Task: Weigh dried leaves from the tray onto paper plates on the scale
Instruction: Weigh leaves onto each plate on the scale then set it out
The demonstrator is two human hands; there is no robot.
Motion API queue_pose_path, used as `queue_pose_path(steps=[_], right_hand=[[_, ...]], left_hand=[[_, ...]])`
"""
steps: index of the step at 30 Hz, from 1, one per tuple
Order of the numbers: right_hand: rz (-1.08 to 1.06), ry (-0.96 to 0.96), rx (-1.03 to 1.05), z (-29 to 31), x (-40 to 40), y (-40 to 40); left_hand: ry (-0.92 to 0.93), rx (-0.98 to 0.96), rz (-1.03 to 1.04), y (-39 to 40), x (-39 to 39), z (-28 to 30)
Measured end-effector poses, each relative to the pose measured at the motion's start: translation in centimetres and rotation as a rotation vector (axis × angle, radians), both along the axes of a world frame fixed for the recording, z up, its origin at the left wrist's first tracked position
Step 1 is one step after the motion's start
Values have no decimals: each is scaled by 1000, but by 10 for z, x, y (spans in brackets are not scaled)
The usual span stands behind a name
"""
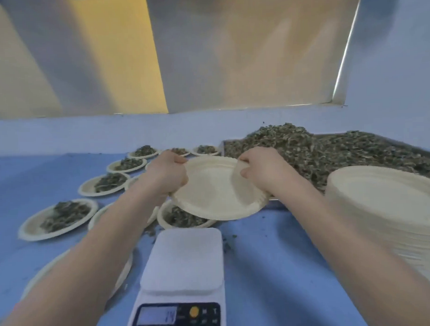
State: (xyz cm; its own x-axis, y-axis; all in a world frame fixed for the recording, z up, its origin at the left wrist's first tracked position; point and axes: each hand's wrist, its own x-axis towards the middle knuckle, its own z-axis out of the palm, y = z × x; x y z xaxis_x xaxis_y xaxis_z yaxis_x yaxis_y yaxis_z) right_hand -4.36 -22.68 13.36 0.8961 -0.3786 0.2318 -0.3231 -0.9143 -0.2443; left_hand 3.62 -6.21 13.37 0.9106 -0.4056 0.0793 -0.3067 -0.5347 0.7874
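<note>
Head view: an empty plate held in both hands above and beyond the bare scale.

Held tilted in the air, the empty paper plate (217, 189) has its near rim hanging over the far edge of the scale (185, 259), so the weighing platform lies below it and towards the person. The left hand (168, 173) grips the left rim and the right hand (260, 171) the right rim, each grip clamped on the plate with fingers curled round its edge; both sit about equally far from the scale. I judge the next move to be straight down and slightly back. The tray (330, 154) of dried leaves lies beyond and to the right, nearer the right hand. Filled plates (62, 218) stand left on the tabletop (269, 270); a stack of spare plates (391, 215) sits at right.
</note>
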Motion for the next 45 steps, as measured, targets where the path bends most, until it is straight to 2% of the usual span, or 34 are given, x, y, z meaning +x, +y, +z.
queue_pose_path(steps=[7,11,17,22,27,32,36,40,45], right_hand=[[128,14,99,-61,32,64],[103,-15,119,-88,25,59],[73,-15,129,-111,20,47],[60,-5,214,-120,25,45],[66,-128,534,-122,24,42],[96,-341,976,-127,15,41],[99,-412,1171,-126,10,44],[123,-427,1212,-125,9,46],[157,-461,1205,-127,8,51]], left_hand=[[144,-110,198,78,12,-68],[136,-185,214,75,10,-102],[50,-160,219,58,9,-128],[114,-243,220,61,13,-136],[193,-513,258,70,11,-140],[-8,-819,234,80,-4,-144],[-190,-814,143,90,-14,-151],[-375,-678,113,91,-18,-159],[-463,-667,62,90,-22,-161]])
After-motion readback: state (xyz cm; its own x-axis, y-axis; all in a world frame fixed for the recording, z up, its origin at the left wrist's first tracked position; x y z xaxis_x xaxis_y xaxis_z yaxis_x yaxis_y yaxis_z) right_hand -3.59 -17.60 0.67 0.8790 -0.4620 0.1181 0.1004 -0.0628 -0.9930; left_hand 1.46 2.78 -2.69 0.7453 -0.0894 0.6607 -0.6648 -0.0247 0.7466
